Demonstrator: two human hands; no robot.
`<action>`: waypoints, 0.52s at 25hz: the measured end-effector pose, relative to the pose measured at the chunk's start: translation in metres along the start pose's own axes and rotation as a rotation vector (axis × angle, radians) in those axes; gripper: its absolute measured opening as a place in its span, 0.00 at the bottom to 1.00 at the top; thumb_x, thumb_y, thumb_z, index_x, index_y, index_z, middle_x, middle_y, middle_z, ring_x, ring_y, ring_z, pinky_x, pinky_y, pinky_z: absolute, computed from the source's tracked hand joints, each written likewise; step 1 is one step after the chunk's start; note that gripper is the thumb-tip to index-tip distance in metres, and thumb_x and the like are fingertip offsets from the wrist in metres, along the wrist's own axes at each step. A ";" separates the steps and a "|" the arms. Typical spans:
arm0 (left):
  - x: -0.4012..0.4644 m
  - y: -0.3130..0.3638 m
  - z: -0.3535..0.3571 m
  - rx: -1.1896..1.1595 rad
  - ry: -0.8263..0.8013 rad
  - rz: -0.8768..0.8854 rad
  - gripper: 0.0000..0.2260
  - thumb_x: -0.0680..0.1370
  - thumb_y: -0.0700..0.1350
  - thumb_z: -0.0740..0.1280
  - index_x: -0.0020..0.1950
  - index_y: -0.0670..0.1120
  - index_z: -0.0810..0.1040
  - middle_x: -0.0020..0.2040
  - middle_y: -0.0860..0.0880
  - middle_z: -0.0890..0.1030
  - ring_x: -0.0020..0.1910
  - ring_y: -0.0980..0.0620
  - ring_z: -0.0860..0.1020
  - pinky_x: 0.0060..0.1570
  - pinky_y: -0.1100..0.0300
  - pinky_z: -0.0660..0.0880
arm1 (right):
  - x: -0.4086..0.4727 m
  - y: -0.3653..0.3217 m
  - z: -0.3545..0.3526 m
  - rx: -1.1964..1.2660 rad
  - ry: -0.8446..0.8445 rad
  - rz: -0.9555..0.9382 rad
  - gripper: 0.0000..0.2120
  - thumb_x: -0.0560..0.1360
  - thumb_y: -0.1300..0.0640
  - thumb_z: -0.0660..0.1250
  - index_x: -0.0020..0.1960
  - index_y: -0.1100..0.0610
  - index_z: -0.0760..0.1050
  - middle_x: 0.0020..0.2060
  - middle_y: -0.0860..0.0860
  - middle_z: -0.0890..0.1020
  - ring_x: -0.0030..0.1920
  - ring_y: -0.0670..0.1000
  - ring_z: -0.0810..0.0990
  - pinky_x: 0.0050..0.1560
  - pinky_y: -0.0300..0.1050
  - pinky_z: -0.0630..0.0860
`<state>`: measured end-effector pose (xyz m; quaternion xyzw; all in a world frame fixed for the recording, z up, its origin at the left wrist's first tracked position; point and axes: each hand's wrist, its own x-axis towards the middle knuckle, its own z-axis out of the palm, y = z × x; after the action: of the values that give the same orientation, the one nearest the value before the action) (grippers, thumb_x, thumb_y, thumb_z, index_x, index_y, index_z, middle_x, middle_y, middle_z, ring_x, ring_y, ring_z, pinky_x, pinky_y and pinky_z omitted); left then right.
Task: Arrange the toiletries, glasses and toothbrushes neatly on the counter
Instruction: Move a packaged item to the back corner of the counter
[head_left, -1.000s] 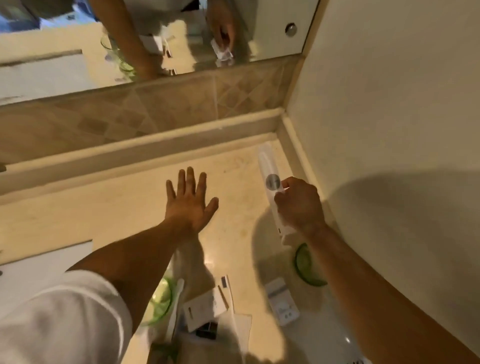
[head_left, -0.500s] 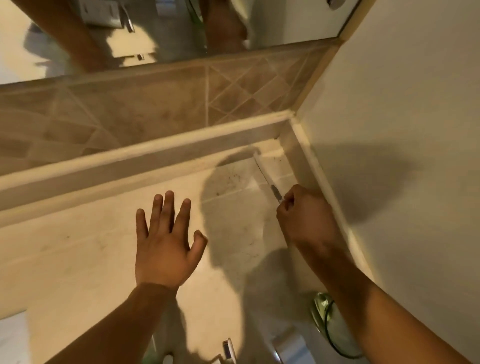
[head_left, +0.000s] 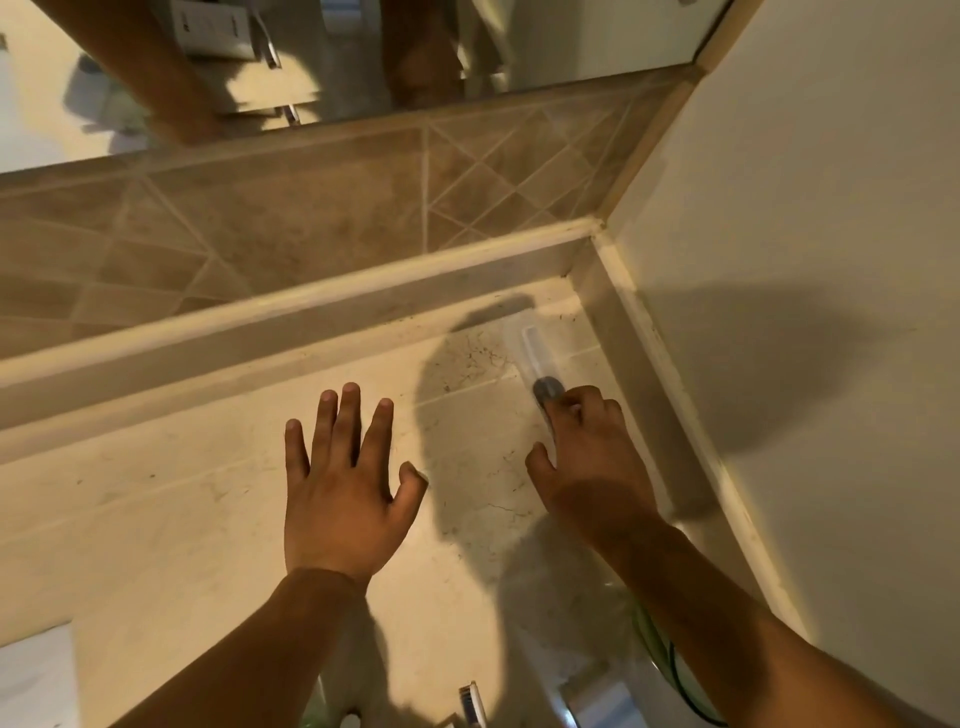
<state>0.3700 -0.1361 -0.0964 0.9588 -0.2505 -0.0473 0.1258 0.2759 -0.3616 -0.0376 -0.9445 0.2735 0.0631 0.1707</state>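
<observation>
A long clear toothbrush packet with a grey round sticker lies flat on the beige counter, pointing into the far right corner. My right hand rests on its near end, fingers curled over it and thumb spread apart on the counter; the packet's near part is hidden under the hand. My left hand hovers flat over the middle of the counter, fingers straight and spread, holding nothing. A green-rimmed glass shows partly under my right forearm.
A raised ledge and tiled backsplash run along the back, with a mirror above. A wall closes the right side. Small packets peek in at the bottom edge, and something white sits at bottom left.
The view has moved closer to the corner. My right hand has laid the toothbrush packet flat near the corner and its thumb has come off. My left hand stays spread flat.
</observation>
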 end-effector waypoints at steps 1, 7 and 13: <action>0.000 0.000 0.000 -0.007 0.005 -0.001 0.31 0.79 0.59 0.56 0.81 0.51 0.63 0.83 0.45 0.57 0.84 0.47 0.48 0.80 0.38 0.46 | -0.001 0.000 0.002 -0.016 -0.013 0.006 0.29 0.78 0.47 0.62 0.77 0.52 0.63 0.67 0.52 0.69 0.62 0.50 0.68 0.64 0.48 0.76; 0.000 -0.001 0.004 0.000 0.021 0.001 0.30 0.79 0.59 0.56 0.81 0.52 0.63 0.83 0.45 0.57 0.84 0.47 0.47 0.80 0.39 0.45 | 0.014 0.006 -0.002 -0.049 -0.005 0.093 0.34 0.78 0.45 0.62 0.80 0.51 0.53 0.75 0.47 0.63 0.68 0.52 0.67 0.69 0.53 0.70; 0.000 -0.003 0.007 0.014 0.048 0.010 0.30 0.79 0.59 0.56 0.80 0.52 0.63 0.83 0.45 0.57 0.84 0.47 0.47 0.80 0.39 0.44 | 0.030 0.011 -0.007 0.098 -0.053 0.183 0.36 0.80 0.49 0.64 0.81 0.51 0.50 0.76 0.45 0.55 0.75 0.53 0.63 0.73 0.52 0.67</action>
<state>0.3703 -0.1355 -0.1039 0.9592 -0.2526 -0.0216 0.1254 0.2955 -0.3875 -0.0409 -0.9041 0.3569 0.0898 0.2173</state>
